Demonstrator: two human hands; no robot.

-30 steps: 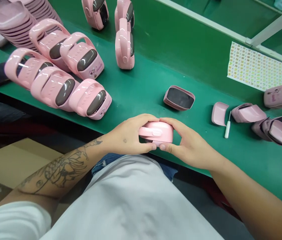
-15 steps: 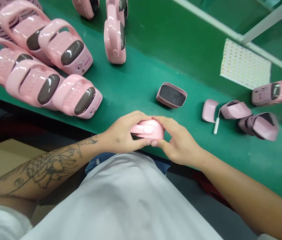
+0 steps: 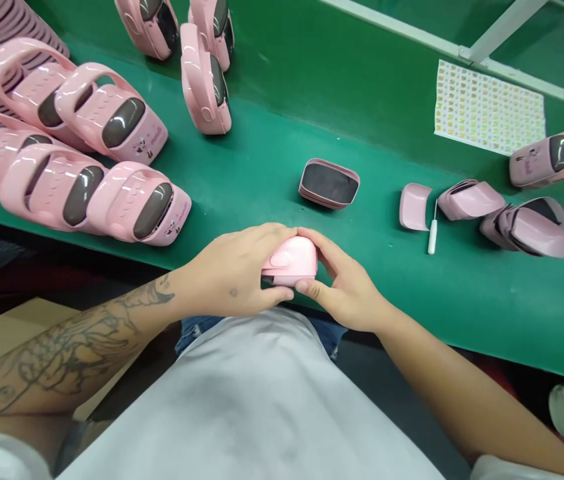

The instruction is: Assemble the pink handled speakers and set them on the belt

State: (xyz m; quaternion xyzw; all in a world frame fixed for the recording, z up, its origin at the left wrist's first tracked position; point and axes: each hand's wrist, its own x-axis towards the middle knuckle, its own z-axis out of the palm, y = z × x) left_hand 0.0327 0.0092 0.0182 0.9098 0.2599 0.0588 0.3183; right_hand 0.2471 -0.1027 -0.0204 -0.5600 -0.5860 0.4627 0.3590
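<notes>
The left hand and right hand grip a glossy pink rounded plastic casing between them; beyond the right hand lies a slender white-handled tool.

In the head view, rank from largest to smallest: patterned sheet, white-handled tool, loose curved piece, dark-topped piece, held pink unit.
1. Patterned sheet
2. Dark-topped piece and held pink unit: unranked; they look close, the latter partly hidden
3. Loose curved piece
4. White-handled tool
</notes>
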